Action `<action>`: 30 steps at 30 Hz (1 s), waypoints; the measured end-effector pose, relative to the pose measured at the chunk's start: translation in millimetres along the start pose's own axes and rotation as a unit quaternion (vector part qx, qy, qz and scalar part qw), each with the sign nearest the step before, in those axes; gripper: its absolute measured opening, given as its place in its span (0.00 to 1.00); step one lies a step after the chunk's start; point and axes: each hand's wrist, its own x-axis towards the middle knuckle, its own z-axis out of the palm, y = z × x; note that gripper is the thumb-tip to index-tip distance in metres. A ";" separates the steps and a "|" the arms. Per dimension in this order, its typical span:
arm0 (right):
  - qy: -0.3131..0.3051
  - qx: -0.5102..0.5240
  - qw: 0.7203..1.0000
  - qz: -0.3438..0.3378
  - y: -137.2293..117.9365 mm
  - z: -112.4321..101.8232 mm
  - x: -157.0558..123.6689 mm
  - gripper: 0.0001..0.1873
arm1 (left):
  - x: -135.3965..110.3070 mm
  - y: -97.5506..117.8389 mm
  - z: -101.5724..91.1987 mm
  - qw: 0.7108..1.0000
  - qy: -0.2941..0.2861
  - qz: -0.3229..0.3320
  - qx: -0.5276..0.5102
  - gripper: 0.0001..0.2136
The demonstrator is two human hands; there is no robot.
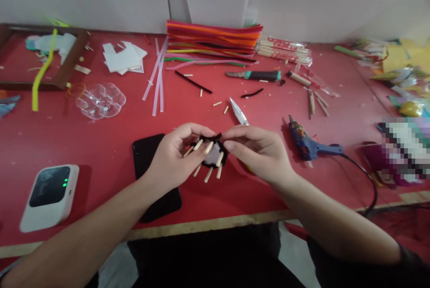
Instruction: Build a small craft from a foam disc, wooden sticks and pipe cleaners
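Observation:
My left hand point(173, 156) and my right hand point(258, 151) meet above the red table point(101, 144), both closed on a small craft piece point(212, 156). It is a white round centre ringed with black pipe cleaner, with several short wooden sticks poking out downward. The left fingers hold it from the left side. With a thumb-and-finger pinch, the right hand grips the black pipe cleaner at its top right edge. A black phone point(148, 158) lies flat under my left wrist.
A blue glue gun point(307, 142) with a black cord lies right of my hands. A knife blade point(239, 112), a utility knife point(257, 75), stacked pipe cleaners point(215, 37), clear glue sticks point(157, 77), a plastic bottle bottom point(101, 100) and a white device point(50, 196) surround them.

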 end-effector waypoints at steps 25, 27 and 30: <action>-0.048 -0.168 0.956 -0.235 16.6 -9.6 -11.2 0.15 | -0.9 -12.4 4.8 0.999 0.022 0.020 0.031 0.05; -0.052 -0.216 0.934 -0.280 17.4 -10.3 -11.4 0.17 | 0.1 -13.9 4.5 0.999 0.023 0.032 0.019 0.05; -0.054 -0.255 0.911 -0.321 18.8 -11.3 -10.9 0.20 | 2.2 -15.8 4.7 0.999 0.022 0.034 -0.007 0.06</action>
